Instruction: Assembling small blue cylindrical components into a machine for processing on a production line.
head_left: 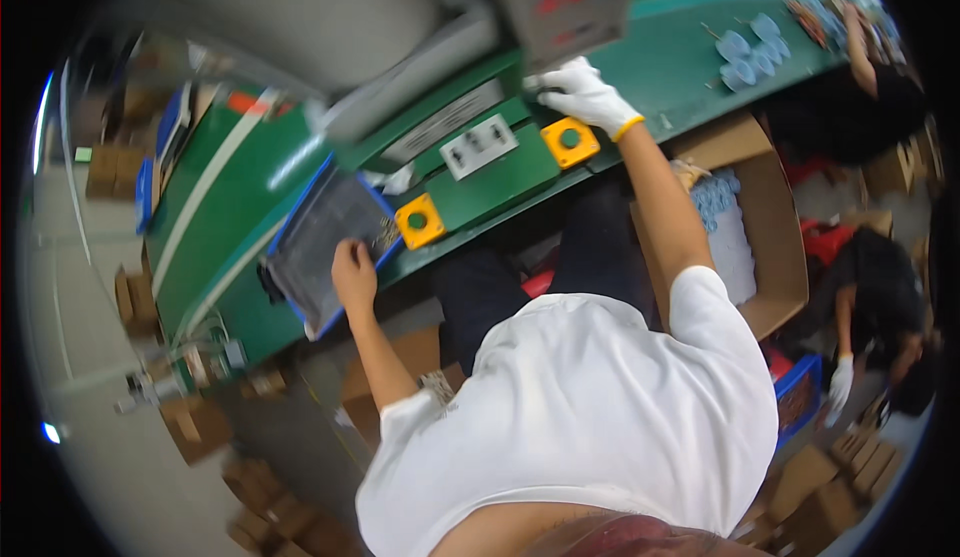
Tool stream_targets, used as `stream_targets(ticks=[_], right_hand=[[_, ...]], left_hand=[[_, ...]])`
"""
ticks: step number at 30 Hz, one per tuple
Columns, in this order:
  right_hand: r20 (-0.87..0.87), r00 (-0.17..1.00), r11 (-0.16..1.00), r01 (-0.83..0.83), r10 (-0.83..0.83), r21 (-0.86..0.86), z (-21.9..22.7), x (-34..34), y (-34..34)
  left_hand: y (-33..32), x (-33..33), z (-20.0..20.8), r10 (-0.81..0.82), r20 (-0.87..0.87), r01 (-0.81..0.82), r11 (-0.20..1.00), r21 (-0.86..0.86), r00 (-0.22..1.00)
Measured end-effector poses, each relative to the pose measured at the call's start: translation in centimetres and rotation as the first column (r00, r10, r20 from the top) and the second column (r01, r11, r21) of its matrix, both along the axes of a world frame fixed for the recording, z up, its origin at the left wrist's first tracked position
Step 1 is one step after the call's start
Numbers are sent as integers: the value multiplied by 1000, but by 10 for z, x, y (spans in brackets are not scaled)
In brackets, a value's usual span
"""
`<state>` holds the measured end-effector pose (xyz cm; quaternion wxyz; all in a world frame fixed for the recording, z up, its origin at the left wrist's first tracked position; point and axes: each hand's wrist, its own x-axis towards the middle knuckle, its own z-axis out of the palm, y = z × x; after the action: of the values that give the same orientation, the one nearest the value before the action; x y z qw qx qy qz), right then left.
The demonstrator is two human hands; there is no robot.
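My bare left hand (355, 275) is over the near right rim of a dark tray with a blue edge (318, 242). Its fingers are curled together, and anything between them is too small to make out. Small metal-looking parts (386, 237) lie in the tray's corner close by. In a white glove with a yellow cuff, my right hand (588, 97) reaches to the right side of a green machine base (500, 182). Its fingers point left, with the tips blurred against the machine. Two yellow boxes with green push buttons, a left one (420, 221) and a right one (570, 143), flank the base.
The grey machine body (390, 27) looms over the green bench (670, 62). Light-blue plastic parts (752, 52) lie farther right. An open cardboard box (785, 247) beside my right arm holds blue and white pieces. Two co-workers (870, 107) (880, 287) are at the right.
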<state>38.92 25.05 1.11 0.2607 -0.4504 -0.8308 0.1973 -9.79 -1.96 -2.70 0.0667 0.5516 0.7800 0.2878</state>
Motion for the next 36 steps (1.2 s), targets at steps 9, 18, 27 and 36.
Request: stream_targets(ticks=[9,18,27,36], right_hand=[[-160,972,985,173,-174,-22,-27,25,4],[-751,655,969,227,-80,95,67,-91,-134],[-502,865,945,181,-21,272,61,-128,-118],[-499,865,904,249,-46,347,63,-135,-117]], left_hand=[[2,20,15,59,27,-57,994,-89,998],[2,17,7,153,-67,-151,988,28,986],[2,23,6,152,-129,-147,988,45,980],[-3,23,10,157,-138,-155,988,25,978]])
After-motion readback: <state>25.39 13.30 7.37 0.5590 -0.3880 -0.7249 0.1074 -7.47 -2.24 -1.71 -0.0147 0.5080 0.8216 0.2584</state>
